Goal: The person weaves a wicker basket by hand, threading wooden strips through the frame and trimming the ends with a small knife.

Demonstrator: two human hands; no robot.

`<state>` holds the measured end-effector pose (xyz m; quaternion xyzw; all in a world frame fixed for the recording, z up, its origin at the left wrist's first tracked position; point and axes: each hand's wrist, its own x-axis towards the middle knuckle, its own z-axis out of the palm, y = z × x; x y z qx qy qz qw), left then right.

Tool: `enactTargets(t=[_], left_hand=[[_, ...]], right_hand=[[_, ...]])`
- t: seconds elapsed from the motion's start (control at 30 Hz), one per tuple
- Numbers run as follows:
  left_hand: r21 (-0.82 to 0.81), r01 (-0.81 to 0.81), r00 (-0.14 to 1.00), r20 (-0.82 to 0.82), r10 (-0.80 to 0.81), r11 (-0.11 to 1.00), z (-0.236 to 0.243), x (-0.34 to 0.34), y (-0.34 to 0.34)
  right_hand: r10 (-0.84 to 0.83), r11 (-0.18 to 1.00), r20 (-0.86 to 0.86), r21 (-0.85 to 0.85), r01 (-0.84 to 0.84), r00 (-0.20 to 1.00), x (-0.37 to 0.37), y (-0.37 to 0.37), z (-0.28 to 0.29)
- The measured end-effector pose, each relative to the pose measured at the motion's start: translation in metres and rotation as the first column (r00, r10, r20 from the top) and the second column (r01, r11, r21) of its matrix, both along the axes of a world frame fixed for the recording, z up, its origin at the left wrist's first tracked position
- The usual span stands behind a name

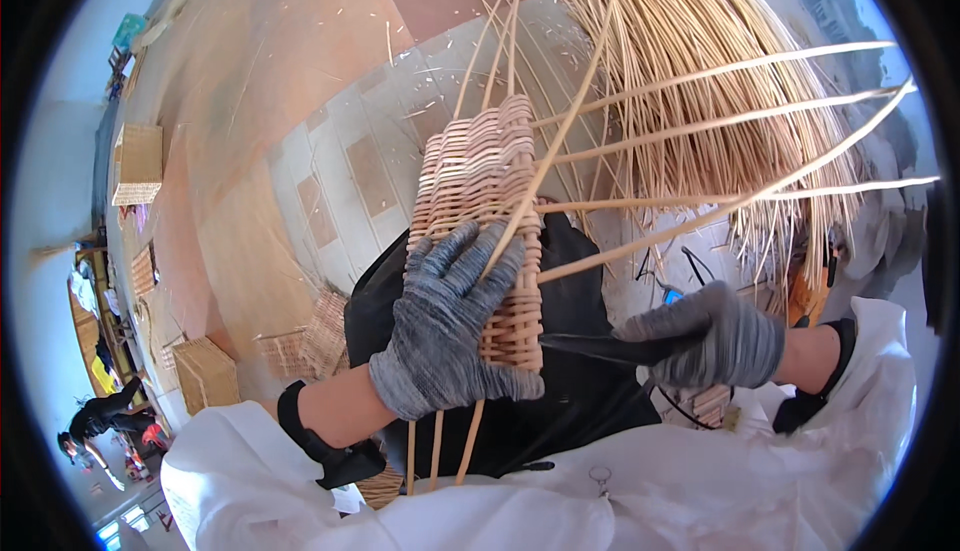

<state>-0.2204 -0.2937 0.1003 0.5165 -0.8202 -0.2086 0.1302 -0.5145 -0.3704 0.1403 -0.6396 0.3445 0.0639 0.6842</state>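
Observation:
My left hand, in a grey knit glove, presses flat against the side of a partly woven wicker basket and holds it over my lap. Long pale cane stakes stick out of the weave to the right and upward. My right hand, also gloved in grey, grips a dark pointed tool whose tip reaches the basket's lower edge. A black apron lies beneath the basket.
A large bundle of loose cane strands fans out behind the basket. Finished woven baskets and wicker pieces stand on the floor at left. Another person crouches far left. White sleeves cover my arms.

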Motion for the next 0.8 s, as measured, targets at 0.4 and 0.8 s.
enactTargets(t=[0.4, 0.8], left_hand=[[0.032, -0.008, 1.0, 0.009, 0.008, 0.999, 0.005, -0.001, 0.0], [0.028, 0.043, 0.999, -0.001, -0.043, 0.999, 0.006, 0.002, -0.001]], right_hand=[[0.68, 0.419, -0.182, -0.699, -0.579, 0.711, 0.034, -0.043, 0.007], [0.124, 0.632, 0.071, 0.763, -0.134, 0.99, 0.004, -0.028, -0.039]])
